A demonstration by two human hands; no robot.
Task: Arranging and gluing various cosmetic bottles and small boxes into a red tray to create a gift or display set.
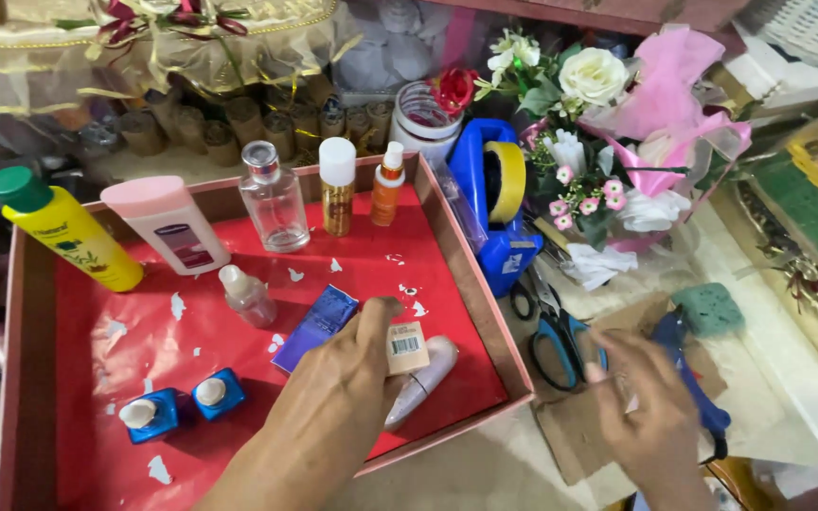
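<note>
- The left hand (371,355) reaches up from the lower middle of the frame into a shallow box (471,274) lined with red paper, fingers held together and curled down onto a white tube (425,374) that carries a tan label.
- The white tube lies flat in the lower right part of the box, its long axis running diagonally from lower left to upper right; its lower end sits under the left hand, its rounded end points toward the box's right wall.
- Just left of the fingertips, touching or nearly touching them, lies a flat blue-violet packet (316,326), tilted the same diagonal way.
- The right hand (650,402) is outside the box, at the lower right of the frame, over a scrap of brown cardboard (570,435) on the worktop; its fingers are bent together as if pinching something small and clear, but I cannot tell what.
- So the tube is far nearer the left hand; the right hand is well apart, with the box wall between.
- Beside the right hand lie blue-handled scissors (560,345), and a blue tape dispenser (494,203) stands further up.
- Along the box's upper edge stand a yellow bottle (73,237), a pink-capped bottle (172,222) and a clear glass bottle (272,199); two small blue jars (182,405) sit at the lower left.
</note>
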